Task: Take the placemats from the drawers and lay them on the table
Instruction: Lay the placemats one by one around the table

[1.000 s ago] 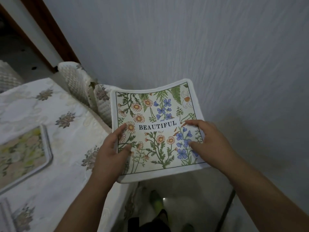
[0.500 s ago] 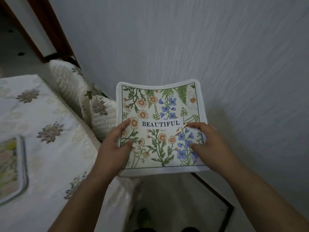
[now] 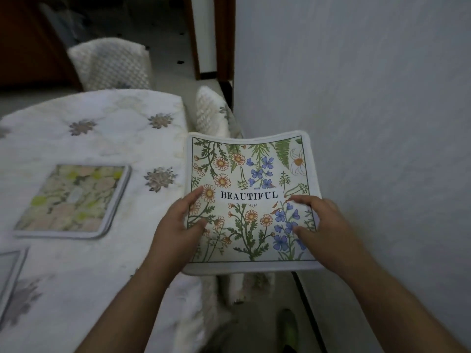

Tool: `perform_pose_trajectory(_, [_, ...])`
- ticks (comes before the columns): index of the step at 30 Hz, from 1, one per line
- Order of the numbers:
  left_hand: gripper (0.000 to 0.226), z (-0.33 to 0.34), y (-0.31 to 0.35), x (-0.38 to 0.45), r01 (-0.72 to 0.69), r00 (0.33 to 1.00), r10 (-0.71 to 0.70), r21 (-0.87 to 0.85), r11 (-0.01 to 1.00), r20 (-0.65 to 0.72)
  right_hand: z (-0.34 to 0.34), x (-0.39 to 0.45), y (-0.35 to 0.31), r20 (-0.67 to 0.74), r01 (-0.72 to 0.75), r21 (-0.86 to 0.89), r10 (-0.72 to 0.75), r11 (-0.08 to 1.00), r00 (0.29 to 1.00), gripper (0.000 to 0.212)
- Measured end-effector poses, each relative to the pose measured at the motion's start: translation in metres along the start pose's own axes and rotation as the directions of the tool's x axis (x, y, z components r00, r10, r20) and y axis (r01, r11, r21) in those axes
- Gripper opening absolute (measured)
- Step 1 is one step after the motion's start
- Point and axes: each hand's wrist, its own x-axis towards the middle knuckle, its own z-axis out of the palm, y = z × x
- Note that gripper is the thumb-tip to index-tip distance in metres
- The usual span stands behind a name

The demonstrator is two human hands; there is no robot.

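I hold a white placemat (image 3: 251,174) printed with flowers and the word BEAUTIFUL in the air beside the table's right edge. My left hand (image 3: 175,230) grips its left side, thumb on top. My right hand (image 3: 323,225) grips its right side, thumb and fingers on the print. The table (image 3: 102,138) wears a white quilted cloth with grey flower motifs. A second floral placemat (image 3: 74,200) lies flat on it at the left, and the corner of a third placemat (image 3: 10,268) shows at the left edge.
A white wall (image 3: 369,123) runs close along the right. Two chairs with white quilted covers stand by the table, one chair (image 3: 112,64) at the far end and another chair (image 3: 214,115) between table and wall. A dark door frame (image 3: 224,39) is beyond.
The view has swung back left, showing more of the table and the placemats on it. Both hands keep the same hold on the BEAUTIFUL placemat, now closer to the table's edge.
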Motion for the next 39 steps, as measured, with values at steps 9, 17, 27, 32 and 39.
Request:
perform_pose_trajectory(9, [0.061,0.005,0.002,-0.036,0.147,0.837,-0.254,-0.248,0.958,-0.485,0.019,0.12,-0.04,0.43,0.363,-0.063,-0.303,0.93,0.851,0.053])
perform_pose_trajectory(17, [0.064,0.001,-0.041,-0.101,0.209,0.58,-0.446,-0.405,0.89,-0.681,0.104,0.135,-0.078,0.687,0.593,-0.012,-0.425,0.805,0.59,0.055])
perform_pose_trajectory(27, [0.06,0.019,-0.102,-0.12,0.264,0.283,-0.635,-0.578,0.772,-0.719,0.217,0.146,-0.103,0.893,0.69,0.027,-0.328,0.723,0.308,0.07])
perform_pose_trajectory(32, [0.074,0.032,-0.116,-0.106,0.202,0.134,-0.741,-0.714,0.67,-0.658,0.287,0.165,-0.108,0.944,0.72,0.112,-0.301,0.685,0.139,0.071])
perform_pose_trajectory(39, [0.087,0.068,-0.15,-0.089,0.095,-0.103,-0.84,-0.846,0.525,-0.533,0.355,0.182,-0.079,0.973,0.789,0.177,-0.224,0.588,-0.052,0.066])
